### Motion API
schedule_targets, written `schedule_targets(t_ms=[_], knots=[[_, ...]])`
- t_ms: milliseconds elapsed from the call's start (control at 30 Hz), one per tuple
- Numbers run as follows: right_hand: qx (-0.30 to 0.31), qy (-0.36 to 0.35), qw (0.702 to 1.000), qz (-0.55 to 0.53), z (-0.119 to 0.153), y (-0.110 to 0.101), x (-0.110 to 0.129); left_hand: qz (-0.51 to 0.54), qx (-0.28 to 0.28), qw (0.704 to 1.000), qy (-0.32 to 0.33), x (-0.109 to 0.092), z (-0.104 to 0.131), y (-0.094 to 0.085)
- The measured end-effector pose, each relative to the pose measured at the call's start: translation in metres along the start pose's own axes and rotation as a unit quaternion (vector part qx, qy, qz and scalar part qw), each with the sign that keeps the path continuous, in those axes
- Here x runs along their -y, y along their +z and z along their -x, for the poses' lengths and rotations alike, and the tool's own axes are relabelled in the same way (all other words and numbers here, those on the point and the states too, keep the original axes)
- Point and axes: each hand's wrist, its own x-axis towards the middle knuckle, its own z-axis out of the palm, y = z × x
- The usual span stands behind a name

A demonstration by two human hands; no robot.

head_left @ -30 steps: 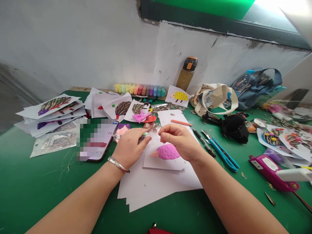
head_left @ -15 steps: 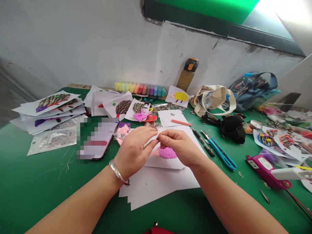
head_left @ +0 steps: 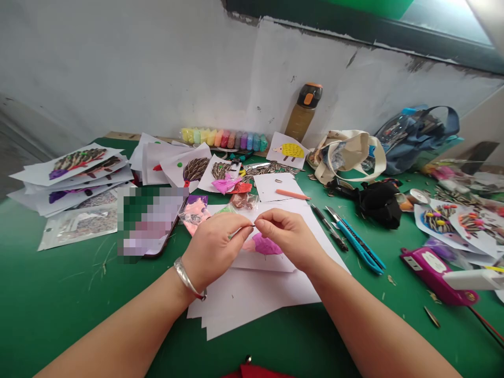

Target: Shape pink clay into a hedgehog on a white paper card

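Observation:
My left hand [head_left: 220, 239], a silver bracelet [head_left: 188, 278] on its wrist, pinches with thumb and forefinger just above the papers. Tip to tip with it, my right hand [head_left: 289, 239] is closed in a pinch too. Whatever lies between the fingertips is too small to name. Below them rests a sheet with a pink and magenta clay animal shape [head_left: 268, 244], partly covered by my hands. It sits on a stack of white paper [head_left: 263, 299]. An orange clay stick [head_left: 292, 195] lies on a smaller white sheet [head_left: 271, 182] beyond my hands.
Right of the papers lie a black pen [head_left: 329, 228] and a blue cutter knife [head_left: 360, 247]. A phone [head_left: 167, 223] is at left, near finished seed pictures [head_left: 79, 163]. Clay packs [head_left: 224, 139], a bottle [head_left: 302, 113] and bags [head_left: 346, 157] line the back. A magenta device [head_left: 437, 275] stands at right.
The view has shifted slightly. My fingertips remain together, now with a small gap between the two hands; the small dark bit seen between them earlier is hardly visible.

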Motion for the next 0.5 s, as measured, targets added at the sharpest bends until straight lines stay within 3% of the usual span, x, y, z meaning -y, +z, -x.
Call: schedule_targets(t_ms=[133, 500], knots=[[-0.019, -0.027, 0.999, -0.011, 0.003, -0.001, -0.003, 0.053, 0.033, 0.995, -0.080, -0.003, -0.002, -0.003], [-0.001, -0.031, 1.000, -0.001, 0.003, 0.003, -0.007, 0.176, 0.121, 0.955, -0.207, -0.013, -0.007, -0.008]])
